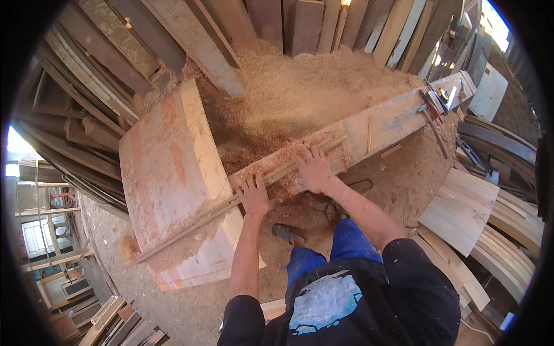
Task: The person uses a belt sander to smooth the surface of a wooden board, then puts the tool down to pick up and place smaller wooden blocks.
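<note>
On bench edge (369,130): hands (288,181), wooden strips (277,176)

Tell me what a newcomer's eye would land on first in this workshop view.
First, the two bare hands at the centre: the left hand and right hand press flat on thin wooden strips lying along a long plank. Behind them a big heap of sawdust fills the upper middle. To the left sits a broad, dust-covered slab with reddish streaks.
</note>
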Tool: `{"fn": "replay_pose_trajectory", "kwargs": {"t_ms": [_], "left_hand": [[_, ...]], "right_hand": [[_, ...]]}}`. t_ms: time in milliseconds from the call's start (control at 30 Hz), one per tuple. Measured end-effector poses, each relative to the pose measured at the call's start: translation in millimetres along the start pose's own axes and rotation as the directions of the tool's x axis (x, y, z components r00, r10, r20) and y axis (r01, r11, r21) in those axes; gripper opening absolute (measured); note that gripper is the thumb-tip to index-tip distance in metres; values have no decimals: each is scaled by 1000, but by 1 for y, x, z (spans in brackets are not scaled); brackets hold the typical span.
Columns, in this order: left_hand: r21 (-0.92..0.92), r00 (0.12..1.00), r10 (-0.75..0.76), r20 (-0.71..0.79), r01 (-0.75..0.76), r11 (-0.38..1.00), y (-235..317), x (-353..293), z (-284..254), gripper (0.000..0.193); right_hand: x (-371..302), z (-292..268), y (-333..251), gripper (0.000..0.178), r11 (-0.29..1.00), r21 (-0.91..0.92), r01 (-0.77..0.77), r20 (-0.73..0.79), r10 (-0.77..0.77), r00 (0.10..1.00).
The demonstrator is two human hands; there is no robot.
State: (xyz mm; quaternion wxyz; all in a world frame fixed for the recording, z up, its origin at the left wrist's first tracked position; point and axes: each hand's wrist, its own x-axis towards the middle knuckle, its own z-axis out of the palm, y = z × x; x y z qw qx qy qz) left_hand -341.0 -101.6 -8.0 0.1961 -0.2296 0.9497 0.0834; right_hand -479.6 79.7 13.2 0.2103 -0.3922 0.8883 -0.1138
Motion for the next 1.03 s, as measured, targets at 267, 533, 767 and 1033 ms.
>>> {"fn": "replay_pose_trajectory", "kwargs": {"t_ms": [267,533,767,1033], "left_hand": [[17,974,21,-227,-18,1000,6,-22,40,86],[-60,949,51,-310,-73,996,-3,-14,58,55],[-300,748,-241,-619,58,952,-55,-27,-1,83],[-541,528,-828,-188,648,536,-273,-200,86,90]], "right_hand": [[-25,35,26,78,992,-126,-23,-150,4,989],[-13,18,51,52,986,-145,89,-129,-107,986],[17,22,0,55,990,7,-144,-504,128,854],[-40,169,-86,39,774,623,113,261,-341,903]]}}
